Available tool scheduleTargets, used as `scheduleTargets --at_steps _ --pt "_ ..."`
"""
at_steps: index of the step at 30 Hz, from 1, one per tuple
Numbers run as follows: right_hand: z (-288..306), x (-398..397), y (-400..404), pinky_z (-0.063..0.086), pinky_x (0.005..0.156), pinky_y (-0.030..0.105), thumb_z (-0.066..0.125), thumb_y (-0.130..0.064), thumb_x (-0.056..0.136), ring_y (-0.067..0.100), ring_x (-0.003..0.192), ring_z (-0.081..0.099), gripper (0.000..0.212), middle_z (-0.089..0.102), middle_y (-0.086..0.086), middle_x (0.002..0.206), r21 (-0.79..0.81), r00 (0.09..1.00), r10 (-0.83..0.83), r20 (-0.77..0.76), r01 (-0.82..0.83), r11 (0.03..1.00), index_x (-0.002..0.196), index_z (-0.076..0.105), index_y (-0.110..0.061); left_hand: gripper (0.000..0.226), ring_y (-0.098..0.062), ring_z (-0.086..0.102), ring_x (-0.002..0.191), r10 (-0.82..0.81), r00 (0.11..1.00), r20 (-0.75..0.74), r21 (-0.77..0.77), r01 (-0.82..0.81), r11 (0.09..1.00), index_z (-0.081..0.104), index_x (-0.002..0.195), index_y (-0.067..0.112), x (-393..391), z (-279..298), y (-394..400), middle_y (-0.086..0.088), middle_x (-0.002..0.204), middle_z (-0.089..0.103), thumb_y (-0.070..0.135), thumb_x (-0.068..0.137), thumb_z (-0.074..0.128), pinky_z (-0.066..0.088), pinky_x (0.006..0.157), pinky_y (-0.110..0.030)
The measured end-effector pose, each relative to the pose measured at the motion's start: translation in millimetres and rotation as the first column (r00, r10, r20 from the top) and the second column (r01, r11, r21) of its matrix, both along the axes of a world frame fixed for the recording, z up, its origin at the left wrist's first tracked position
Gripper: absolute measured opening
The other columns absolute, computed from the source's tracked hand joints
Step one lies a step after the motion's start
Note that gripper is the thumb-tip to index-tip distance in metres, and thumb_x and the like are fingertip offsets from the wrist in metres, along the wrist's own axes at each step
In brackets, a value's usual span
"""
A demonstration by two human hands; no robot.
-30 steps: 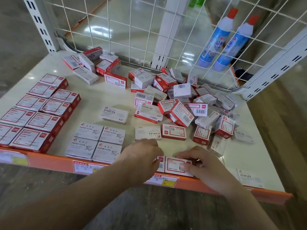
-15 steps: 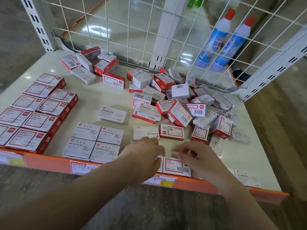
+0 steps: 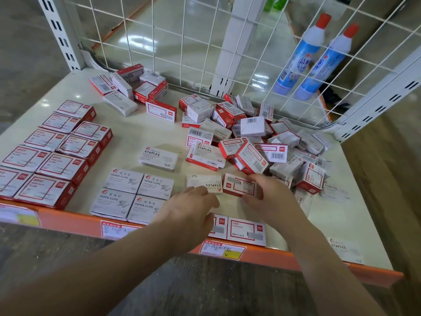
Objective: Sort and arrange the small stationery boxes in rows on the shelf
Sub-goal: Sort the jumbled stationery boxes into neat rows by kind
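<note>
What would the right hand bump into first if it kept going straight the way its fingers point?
Probably the red-framed box right at the right hand; its fingertips seem to be already on that box. Past it lies the loose pile. Depth is hard to judge.

A shop aisle: a retail shelf (image 3: 145, 135) with orange price-label strip (image 3: 223, 248); white wire-grid backing (image 3: 182, 42); boxed staples (image 3: 158, 158) and paper clips (image 3: 124, 180); cleaner bottles (image 3: 303, 55) beyond.

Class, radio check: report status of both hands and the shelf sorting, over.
Right hand pinching red-bordered staples box. Left hand open, touching white STAPLES box. Unsorted pile behind; nothing blocking.
</note>
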State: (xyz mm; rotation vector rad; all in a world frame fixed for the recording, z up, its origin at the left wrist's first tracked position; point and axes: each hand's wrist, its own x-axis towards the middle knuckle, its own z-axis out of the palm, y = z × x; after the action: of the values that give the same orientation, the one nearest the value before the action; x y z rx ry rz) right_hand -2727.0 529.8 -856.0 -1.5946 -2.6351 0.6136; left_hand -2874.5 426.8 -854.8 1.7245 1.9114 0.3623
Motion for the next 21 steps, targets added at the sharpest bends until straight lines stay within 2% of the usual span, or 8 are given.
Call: scheduleTargets --at_steps 2,5,10,14,17,21 --pt "3.5 2.2 -0.9 0.034 0.063 0.009 0.058 -0.024 0.089 0.003 0.087 0.045 0.027 0.055 -0.012 0.101 -0.026 1.0 -0.01 -0.001 0.01 1.0 0.116 0.052 -0.024 0.031 -0.008 0.041 0.119 0.007 1.0 0.006 0.006 -0.007 1.0 0.047 0.127 0.031 -0.6 -0.4 0.2 0.012 0.131 0.046 0.031 0.096 0.042 0.041 0.096 -0.023" --pt "5.8 5.2 -2.6 0.038 0.071 0.013 0.061 -0.025 0.088 0.003 0.087 0.045 0.03 0.057 -0.011 0.104 -0.047 0.999 -0.037 -0.005 0.037 0.998 0.117 0.053 -0.024 0.031 -0.008 0.042 0.117 0.013 1.0 0.004 0.019 -0.013 1.0 0.048 0.126 0.031 -1.5 0.0 1.0 0.012 0.128 0.047 0.031 0.096 0.041 0.041 0.094 -0.022" --pt "6.6 7.1 -0.6 0.042 0.071 0.015 0.064 -0.027 0.086 0.004 0.084 0.049 0.027 0.054 -0.014 0.094 -0.095 0.997 -0.061 0.055 0.066 0.993 0.11 0.052 -0.026 0.029 -0.007 0.043 0.115 0.029 0.999 0.012 0.027 -0.03 0.999 0.048 0.125 0.031 -3.3 0.4 1.0 0.012 0.126 0.048 0.031 0.097 0.041 0.041 0.092 -0.02" --pt "7.4 9.8 -2.5 0.037 0.059 0.008 0.066 -0.027 0.084 -0.003 0.072 0.05 0.023 0.051 -0.021 0.083 -0.134 0.995 -0.093 -0.019 0.09 0.987 0.101 0.05 -0.03 0.03 -0.007 0.045 0.113 0.065 0.998 0.016 0.049 -0.065 0.997 0.049 0.125 0.031 -7.5 -0.1 0.7 0.012 0.127 0.049 0.031 0.096 0.042 0.044 0.092 -0.022" --pt "13.6 11.5 -6.6 0.039 0.062 0.009 0.067 -0.027 0.084 -0.006 0.073 0.05 0.024 0.051 -0.021 0.084 -0.09 0.992 -0.071 -0.102 0.062 0.994 0.096 0.047 -0.033 0.031 -0.008 0.047 0.108 0.115 0.992 0.046 0.065 -0.118 0.991 0.049 0.126 0.029 -12.1 3.2 2.9 0.011 0.122 0.051 0.03 0.095 0.044 0.047 0.09 -0.027" --pt "29.3 7.2 -16.0 0.037 0.06 0.009 0.067 -0.031 0.083 -0.004 0.075 0.051 0.028 0.049 -0.025 0.081 -0.058 0.984 -0.025 -0.176 0.015 0.998 0.1 0.046 -0.036 0.033 -0.008 0.049 0.102 0.166 0.985 0.055 0.109 -0.171 0.979 0.05 0.127 0.026 -19.7 8.3 7.9 0.009 0.117 0.054 0.034 0.096 0.042 0.047 0.086 -0.025"
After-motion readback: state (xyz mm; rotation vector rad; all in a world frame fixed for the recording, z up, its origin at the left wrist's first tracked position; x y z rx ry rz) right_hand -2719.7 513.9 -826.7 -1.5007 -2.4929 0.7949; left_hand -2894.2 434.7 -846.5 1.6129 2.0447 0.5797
